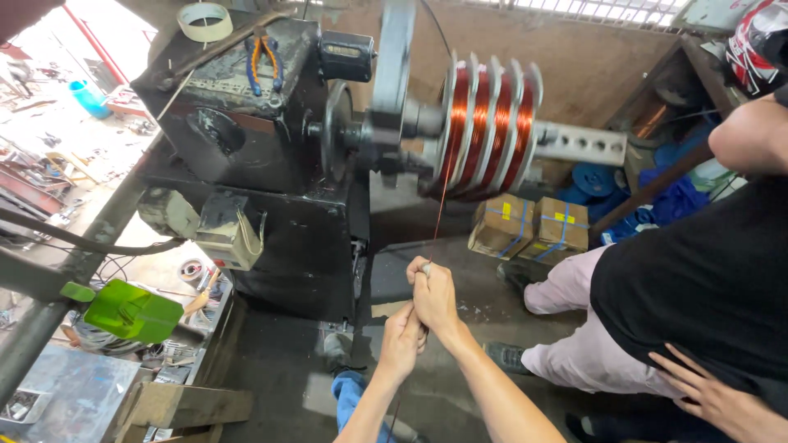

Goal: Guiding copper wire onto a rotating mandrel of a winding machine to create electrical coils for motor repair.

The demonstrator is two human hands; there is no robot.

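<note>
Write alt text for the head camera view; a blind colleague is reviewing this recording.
Seen from above, a person's left hand and right hand pinch a thin copper wire running up to a black winding machine, whose former holds several copper coils. Another person in a black shirt crouches at right; pliers and tape lie on the machine.

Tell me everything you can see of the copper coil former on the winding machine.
The coil former sits on the horizontal shaft of the black winding machine. Pale disc-like flanges split it into several slots, each packed with shiny reddish copper wire. Its edges look blurred. A perforated metal bar sticks out of its right end. One thin copper strand runs from it down to the right hand, with the left hand just below.
</note>
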